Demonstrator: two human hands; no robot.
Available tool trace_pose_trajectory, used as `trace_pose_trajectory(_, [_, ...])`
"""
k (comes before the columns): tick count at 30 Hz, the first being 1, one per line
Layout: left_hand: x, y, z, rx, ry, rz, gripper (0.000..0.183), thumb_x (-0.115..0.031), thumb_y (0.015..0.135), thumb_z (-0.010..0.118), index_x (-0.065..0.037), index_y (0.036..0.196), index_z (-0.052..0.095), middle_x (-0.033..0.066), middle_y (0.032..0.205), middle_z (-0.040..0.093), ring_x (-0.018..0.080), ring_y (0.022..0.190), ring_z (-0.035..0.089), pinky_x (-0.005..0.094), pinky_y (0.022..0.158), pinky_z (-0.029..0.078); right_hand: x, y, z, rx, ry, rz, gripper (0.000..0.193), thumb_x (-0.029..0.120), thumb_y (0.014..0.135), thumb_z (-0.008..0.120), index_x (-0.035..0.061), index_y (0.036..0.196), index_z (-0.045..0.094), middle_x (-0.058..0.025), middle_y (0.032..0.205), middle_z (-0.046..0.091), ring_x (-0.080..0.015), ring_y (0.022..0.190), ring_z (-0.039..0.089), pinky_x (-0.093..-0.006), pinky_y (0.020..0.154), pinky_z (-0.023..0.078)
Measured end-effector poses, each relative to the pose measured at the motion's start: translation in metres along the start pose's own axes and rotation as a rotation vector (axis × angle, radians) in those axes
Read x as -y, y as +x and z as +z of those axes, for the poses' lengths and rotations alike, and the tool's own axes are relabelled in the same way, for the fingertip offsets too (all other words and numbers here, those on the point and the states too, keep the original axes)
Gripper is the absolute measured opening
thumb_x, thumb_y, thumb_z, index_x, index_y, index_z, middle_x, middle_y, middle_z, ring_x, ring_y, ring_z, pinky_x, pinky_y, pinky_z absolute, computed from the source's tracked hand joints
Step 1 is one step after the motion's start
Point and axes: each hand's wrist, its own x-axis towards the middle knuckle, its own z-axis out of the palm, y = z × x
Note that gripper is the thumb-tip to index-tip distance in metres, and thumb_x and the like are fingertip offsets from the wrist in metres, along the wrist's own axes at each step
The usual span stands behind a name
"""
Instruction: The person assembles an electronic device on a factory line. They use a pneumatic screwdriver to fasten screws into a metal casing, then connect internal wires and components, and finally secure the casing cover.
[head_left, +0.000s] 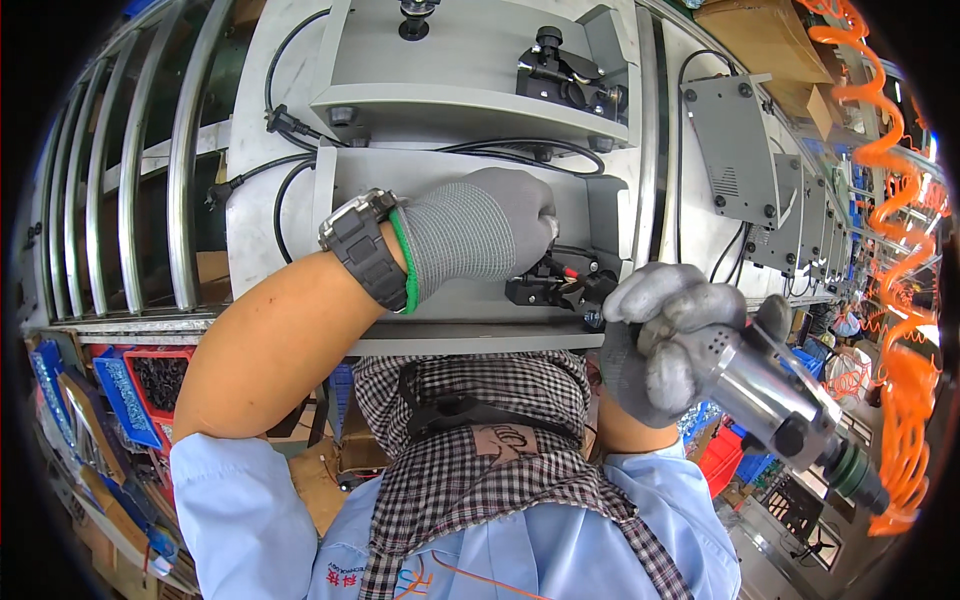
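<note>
Head: silver tool (768, 388) in right hand (668, 335), left hand (500, 222) seemingly beside bracket (538, 289)

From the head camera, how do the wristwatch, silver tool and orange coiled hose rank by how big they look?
1. Orange coiled hose, largest
2. Silver tool
3. Wristwatch, smallest

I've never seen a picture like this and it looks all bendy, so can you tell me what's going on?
It's bendy because a wide, round-looking camera on a person's head looks down. There is no robot, just two hands in grey gloves. The left hand is over the nearer grey metal case; I can't tell whether it grips anything. The right hand holds a silver tool. Another grey case sits just beyond, with black cords around. At the right hangs a curly orange hose.
</note>
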Motion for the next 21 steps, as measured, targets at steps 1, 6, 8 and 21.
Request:
trace_pose_trajectory(1, [0.000,0.000,0.000,0.008,-0.009,-0.015,0.037,-0.029,0.094,0.046,0.000,0.110,0.063,0.0182,0.098,0.067,0.0302,0.096,0.064,0.0400,0.089,0.049,0.000,-0.001,0.001,-0.027,0.010,0.021,0.085,0.017,0.080,0.076,0.0190,0.147,0.025,-0.0117,0.092,0.061,-0.0299,0.070,0.064,-0.0389,0.057,0.057])
trace_pose_trajectory(6, [-0.003,-0.003,-0.001,-0.014,0.012,-0.020,0.034,-0.025,0.092,0.048,0.000,0.111,0.062,0.0186,0.097,0.066,0.0314,0.097,0.063,0.0402,0.091,0.048,-0.003,0.014,-0.004,0.113,0.131,0.060,0.074,0.002,0.075,0.077,0.0125,0.136,0.035,-0.0137,0.090,0.060,-0.0282,0.070,0.063,-0.0362,0.058,0.056])
trace_pose_trajectory(8, [-0.002,-0.011,0.010,-0.201,0.017,0.109,0.031,-0.019,0.090,0.050,-0.001,0.113,0.060,0.0190,0.097,0.065,0.0321,0.096,0.063,0.0398,0.090,0.048,-0.012,0.019,-0.002,0.186,0.149,0.064,0.071,-0.001,0.074,0.076,0.0106,0.132,0.036,-0.0147,0.090,0.060,-0.0272,0.070,0.063,-0.0350,0.058,0.055])
trace_pose_trajectory(21, [0.013,0.066,-0.128,-0.315,0.583,0.333,0.056,-0.006,0.075,0.062,-0.007,0.130,0.050,0.0141,0.099,0.065,0.0309,0.084,0.063,0.0384,0.076,0.050,-0.007,0.035,-0.001,0.473,0.016,0.088,0.083,0.001,0.074,0.072,0.0099,0.143,0.026,-0.0119,0.089,0.058,-0.0246,0.063,0.061,-0.0318,0.053,0.054])
